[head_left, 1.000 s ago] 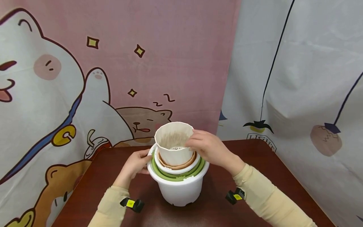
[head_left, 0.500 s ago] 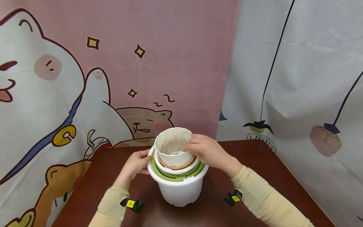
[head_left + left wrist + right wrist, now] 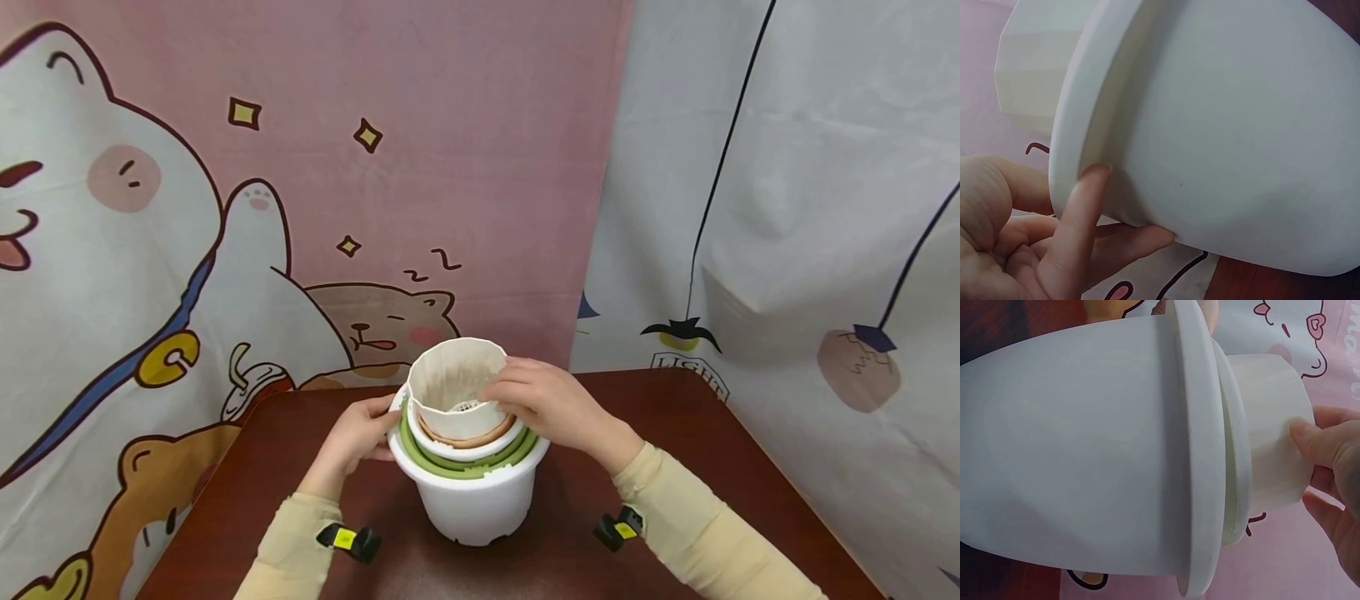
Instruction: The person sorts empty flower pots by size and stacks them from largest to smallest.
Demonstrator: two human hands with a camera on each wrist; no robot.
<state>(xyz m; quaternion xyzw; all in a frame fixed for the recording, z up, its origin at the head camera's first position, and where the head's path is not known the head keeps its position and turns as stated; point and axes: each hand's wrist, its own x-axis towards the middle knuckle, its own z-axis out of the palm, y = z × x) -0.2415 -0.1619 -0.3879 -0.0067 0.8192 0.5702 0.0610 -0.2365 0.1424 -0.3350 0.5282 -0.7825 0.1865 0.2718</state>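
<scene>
A large white flowerpot (image 3: pixel 476 508) stands upright on the table, with several smaller pots nested in it. Green rims (image 3: pixel 457 471) and an orange-brown rim (image 3: pixel 483 439) show inside it. Innermost is a small white faceted pot (image 3: pixel 459 423), its upper part sticking out and its inner wall stained brown. My left hand (image 3: pixel 362 431) grips the big pot's rim at the left, fingers under the lip in the left wrist view. My right hand (image 3: pixel 551 406) pinches the small pot's rim at the right; in the right wrist view the thumb (image 3: pixel 1310 440) presses its outer wall.
The dark red-brown table (image 3: pixel 300 467) lies under the pots. A pink and white cartoon-printed cloth (image 3: pixel 480 167) hangs behind it, and a grey-white cloth (image 3: pixel 787 275) hangs at the right. Black wrist cameras (image 3: pixel 352 540) are strapped to both forearms.
The small white pot has sunk lower into the stack, and my right hand has come down with it. Over the last half second almost nothing moves. My left hand stays at the big rim.
</scene>
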